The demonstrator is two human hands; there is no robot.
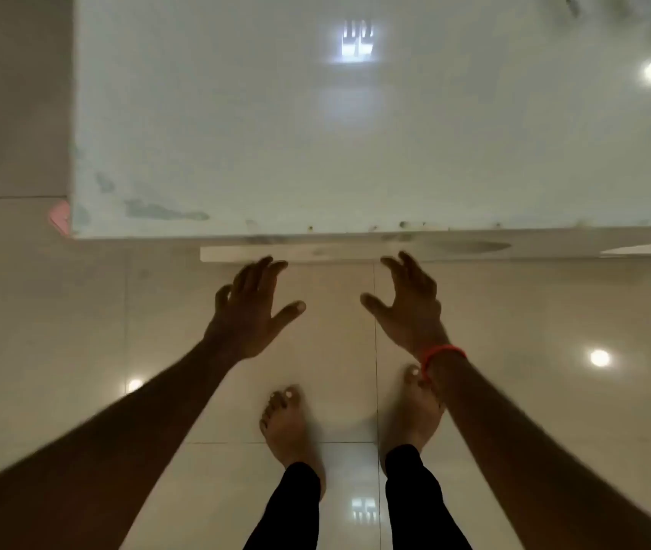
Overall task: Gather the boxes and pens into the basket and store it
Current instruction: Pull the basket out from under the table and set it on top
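Both hands empty: left hand (250, 311) and right hand (409, 307) spread-fingered, apart, just short of the glossy white bench (236, 133) near edge. Basket, boxes, pens unseen.

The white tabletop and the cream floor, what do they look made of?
The white tabletop looks like polished stone, perhaps marble: glossy, mirroring lights, with grey veining and chips along its front edge. The cream floor looks like glazed tile: straight grout lines and sharp lamp reflections.
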